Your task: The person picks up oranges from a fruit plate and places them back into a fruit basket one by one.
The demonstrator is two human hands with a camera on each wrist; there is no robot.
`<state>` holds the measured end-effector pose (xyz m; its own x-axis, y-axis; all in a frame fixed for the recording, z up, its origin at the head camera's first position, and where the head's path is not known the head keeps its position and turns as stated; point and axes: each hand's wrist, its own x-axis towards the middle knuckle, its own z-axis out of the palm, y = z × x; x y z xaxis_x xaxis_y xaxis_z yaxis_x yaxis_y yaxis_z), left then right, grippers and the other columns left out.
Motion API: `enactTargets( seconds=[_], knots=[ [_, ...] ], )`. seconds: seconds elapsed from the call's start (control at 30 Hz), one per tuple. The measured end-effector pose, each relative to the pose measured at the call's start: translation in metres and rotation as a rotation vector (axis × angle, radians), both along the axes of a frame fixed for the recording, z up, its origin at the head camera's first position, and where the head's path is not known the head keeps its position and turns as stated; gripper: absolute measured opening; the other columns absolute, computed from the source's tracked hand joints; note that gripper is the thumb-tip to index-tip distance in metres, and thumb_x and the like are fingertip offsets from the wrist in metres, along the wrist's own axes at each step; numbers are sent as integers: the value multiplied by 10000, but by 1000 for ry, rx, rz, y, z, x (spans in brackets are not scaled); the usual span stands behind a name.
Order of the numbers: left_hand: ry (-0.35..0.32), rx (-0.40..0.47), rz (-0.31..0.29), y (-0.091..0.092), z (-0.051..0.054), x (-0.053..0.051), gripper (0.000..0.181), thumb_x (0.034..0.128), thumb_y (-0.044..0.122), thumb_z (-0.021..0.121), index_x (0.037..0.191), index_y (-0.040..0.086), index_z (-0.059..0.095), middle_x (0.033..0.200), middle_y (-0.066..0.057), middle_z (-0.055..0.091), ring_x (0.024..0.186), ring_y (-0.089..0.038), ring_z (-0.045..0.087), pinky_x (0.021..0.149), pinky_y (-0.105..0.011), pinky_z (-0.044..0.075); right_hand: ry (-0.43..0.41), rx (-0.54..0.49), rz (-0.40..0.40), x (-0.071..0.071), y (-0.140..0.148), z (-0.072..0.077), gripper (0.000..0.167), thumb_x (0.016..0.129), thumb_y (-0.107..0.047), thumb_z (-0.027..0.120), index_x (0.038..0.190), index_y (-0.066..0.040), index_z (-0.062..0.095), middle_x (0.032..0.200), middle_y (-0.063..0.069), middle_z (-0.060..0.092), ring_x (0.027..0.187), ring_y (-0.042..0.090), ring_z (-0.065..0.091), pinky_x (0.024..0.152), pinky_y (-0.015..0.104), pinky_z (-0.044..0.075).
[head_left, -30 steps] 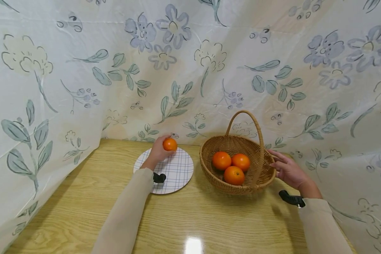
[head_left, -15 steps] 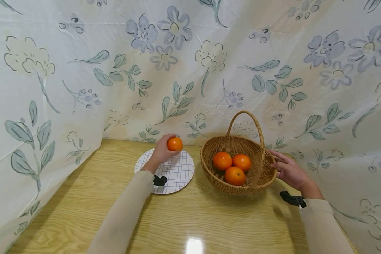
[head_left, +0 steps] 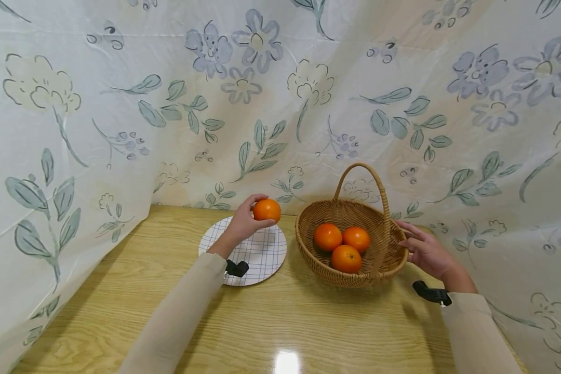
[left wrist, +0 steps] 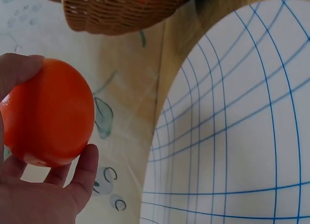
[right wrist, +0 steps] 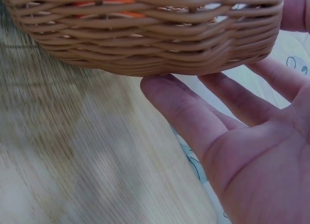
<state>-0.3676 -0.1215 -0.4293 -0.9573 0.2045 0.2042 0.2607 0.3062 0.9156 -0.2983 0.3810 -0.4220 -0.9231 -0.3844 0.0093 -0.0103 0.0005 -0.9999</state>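
My left hand [head_left: 245, 221] grips an orange [head_left: 267, 210] above the far part of a round white plate [head_left: 262, 259] with a blue grid. Thumb and fingers are curved round the fruit [left wrist: 53, 112] in the left wrist view. My right hand [head_left: 427, 254] is at the right side of a wicker basket [head_left: 350, 278] with a tall arched handle. Its nearly straight fingers [right wrist: 179, 105] touch the woven outer wall in the right wrist view. Three more oranges [head_left: 346, 259] lie inside the basket. Part of the right fingers is hidden by the basket.
The plate and basket stand side by side on a wooden table [head_left: 252, 332]. Close behind them hangs a floral cloth [head_left: 271, 114], which also runs down both sides. A black wrist mount [head_left: 237, 268] sits under the left wrist.
My left hand has moved to the right with the orange and slightly up, towards the basket. The right hand, basket and plate have kept their places.
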Motion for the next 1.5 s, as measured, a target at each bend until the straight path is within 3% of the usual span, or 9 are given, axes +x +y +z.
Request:
enactTargets(
  seconds=[0.17, 0.4, 0.77, 1.13, 1.33, 1.5],
  knots=[
    [14, 15, -39, 5, 11, 6, 725, 834, 256, 858, 1462, 220, 498, 1484, -16, 494, 1218, -337, 545, 986, -485, 547, -3, 5, -6, 0, 0, 0, 672, 1065, -7, 435, 1644, -43, 97, 1327, -173, 567, 1155, 33, 642, 885, 302, 604],
    [33, 36, -91, 20, 36, 14, 694, 837, 275, 850, 1445, 221, 521, 1460, 5, 510, 1205, -332, 550, 921, -452, 570, -7, 3, -12, 0, 2, 1, 671, 1062, -3, 439, 1643, -44, 107, 1336, -150, 563, 1149, 33, 646, 885, 303, 604],
    [75, 38, -184, 50, 64, 16, 641, 836, 241, 850, 1412, 257, 567, 1425, -13, 550, 1116, -317, 584, 868, -388, 567, -8, 4, -8, -2, 4, -2, 618, 1064, 3, 425, 1634, -99, 209, 1308, -170, 599, 1140, 59, 651, 869, 305, 607],
    [64, 34, -270, 82, 77, 14, 628, 843, 228, 844, 1411, 213, 577, 1382, -50, 586, 1047, -288, 632, 848, -344, 577, -22, 32, -31, -4, 2, 0, 662, 1060, -11, 444, 1643, -55, 134, 1302, -173, 576, 1124, 49, 647, 857, 302, 607],
    [47, 48, -289, 99, 75, 10, 630, 842, 213, 847, 1410, 176, 576, 1373, -76, 584, 1016, -263, 655, 844, -318, 585, -23, 52, -34, -3, 0, 3, 674, 1059, -25, 450, 1643, -43, 114, 1301, -176, 562, 1124, 43, 641, 875, 299, 599],
    [26, 35, -270, 112, 72, 7, 632, 834, 242, 857, 1404, 199, 590, 1368, -65, 585, 1059, -249, 639, 846, -323, 578, -27, 66, -44, -3, -2, 5, 674, 1059, -37, 457, 1642, -44, 119, 1290, -188, 559, 1127, 35, 634, 880, 295, 597]
  ],
)
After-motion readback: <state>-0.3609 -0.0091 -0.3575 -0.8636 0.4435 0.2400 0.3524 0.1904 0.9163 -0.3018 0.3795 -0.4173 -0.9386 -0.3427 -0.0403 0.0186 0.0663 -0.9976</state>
